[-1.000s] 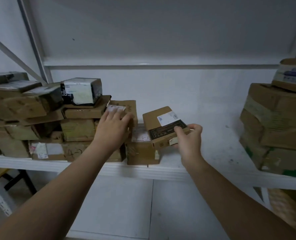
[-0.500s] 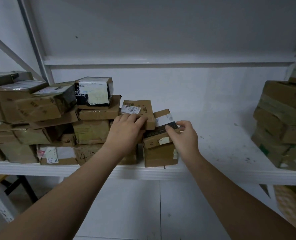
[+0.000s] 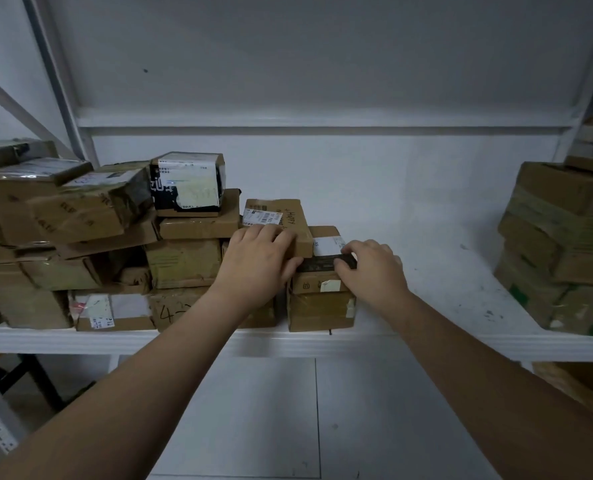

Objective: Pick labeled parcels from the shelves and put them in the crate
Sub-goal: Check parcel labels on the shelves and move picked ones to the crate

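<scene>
A pile of cardboard parcels fills the left half of the white shelf [image 3: 426, 344]. My left hand [image 3: 258, 263] grips the near end of a flat brown parcel with a white label [image 3: 281, 216] lying on top of the pile. Just to its right, my right hand [image 3: 371, 268] holds a small brown box with a white label and a dark band [image 3: 326, 245], which sits on top of another brown box [image 3: 319, 311]. No crate is in view.
A black-and-white wrapped parcel [image 3: 187, 183] tops the stack at the left. Large taped cartons [image 3: 562, 244] are stacked at the shelf's right end. Bare shelf lies between the two groups. A white floor shows below the shelf.
My right hand has carried the small box leftward and set it on the lower brown box beside the pile. My left hand has slid down the flat parcel, uncovering its label.
</scene>
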A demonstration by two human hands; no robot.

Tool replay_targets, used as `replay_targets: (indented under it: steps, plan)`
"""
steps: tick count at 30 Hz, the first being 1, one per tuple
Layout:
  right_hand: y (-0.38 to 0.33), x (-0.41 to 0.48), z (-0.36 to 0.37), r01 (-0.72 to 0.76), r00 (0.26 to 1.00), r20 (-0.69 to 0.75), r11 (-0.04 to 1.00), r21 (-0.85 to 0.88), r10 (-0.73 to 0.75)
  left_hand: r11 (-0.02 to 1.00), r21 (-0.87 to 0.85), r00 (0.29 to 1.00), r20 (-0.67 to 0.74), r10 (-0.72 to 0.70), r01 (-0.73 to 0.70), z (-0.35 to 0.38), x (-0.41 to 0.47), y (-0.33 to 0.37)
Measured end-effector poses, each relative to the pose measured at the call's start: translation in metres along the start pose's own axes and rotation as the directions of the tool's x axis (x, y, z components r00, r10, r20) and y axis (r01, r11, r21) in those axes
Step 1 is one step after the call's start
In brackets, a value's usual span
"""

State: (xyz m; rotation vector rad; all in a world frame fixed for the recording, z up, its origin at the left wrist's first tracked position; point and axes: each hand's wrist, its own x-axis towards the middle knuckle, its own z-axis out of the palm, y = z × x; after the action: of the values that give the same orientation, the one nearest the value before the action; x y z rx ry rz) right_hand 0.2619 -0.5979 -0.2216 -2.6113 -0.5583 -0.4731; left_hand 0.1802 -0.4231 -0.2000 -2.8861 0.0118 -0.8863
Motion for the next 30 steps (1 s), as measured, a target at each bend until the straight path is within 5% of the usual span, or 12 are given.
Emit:
replay_targets:
  steps: [7, 20, 24, 30]
  plan:
    - [0.013, 0.008, -0.059, 0.099, 0.991, -0.077, 0.989, -0.112, -0.108, 0.996, -0.059, 0.995, -0.082, 0.056, -0.061, -0.024, 0.023, 0.020]
    - [0.131, -0.044, -0.200, -0.063, 0.936, -0.346, 0.931, -0.360, -0.070, 0.851, -0.358, 0.920, -0.219, 0.324, -0.385, -0.050, 0.114, 0.170]
    - [0.177, -0.067, -0.236, -0.162, 0.906, -0.422, 0.946, -0.280, 0.031, 0.720, -0.574, 0.921, -0.226, 0.318, -0.390, -0.045, 0.124, 0.235]
    - [0.245, -0.081, -0.267, -0.247, 0.845, -0.474, 0.967, 0.066, 0.248, 0.591, -0.738, 0.940, -0.186, 0.287, -0.326, -0.036, 0.143, 0.319]
